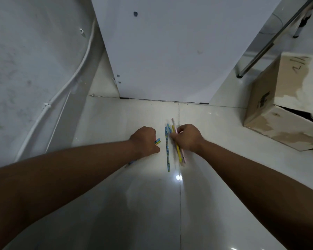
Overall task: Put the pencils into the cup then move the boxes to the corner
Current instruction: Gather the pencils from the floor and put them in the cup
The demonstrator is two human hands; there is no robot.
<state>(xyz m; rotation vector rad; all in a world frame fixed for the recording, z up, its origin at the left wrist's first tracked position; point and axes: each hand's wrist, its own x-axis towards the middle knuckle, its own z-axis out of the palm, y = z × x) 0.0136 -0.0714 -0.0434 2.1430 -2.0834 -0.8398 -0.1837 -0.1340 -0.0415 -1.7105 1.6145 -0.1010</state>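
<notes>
We count one loose blue pencil (167,150); our left hand (145,141) fists two pencil ends (157,141), our right hand (187,138) pinches a few pencils (178,152).

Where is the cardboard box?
The cardboard box sits on the floor at the right edge of the head view, beyond the right hand, beside the white cabinet and the metal leg.

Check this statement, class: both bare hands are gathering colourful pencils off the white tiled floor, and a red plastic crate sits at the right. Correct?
Not quite. In the head view, the thing at the right is a worn brown cardboard box, not a red crate. The rest holds.
</notes>
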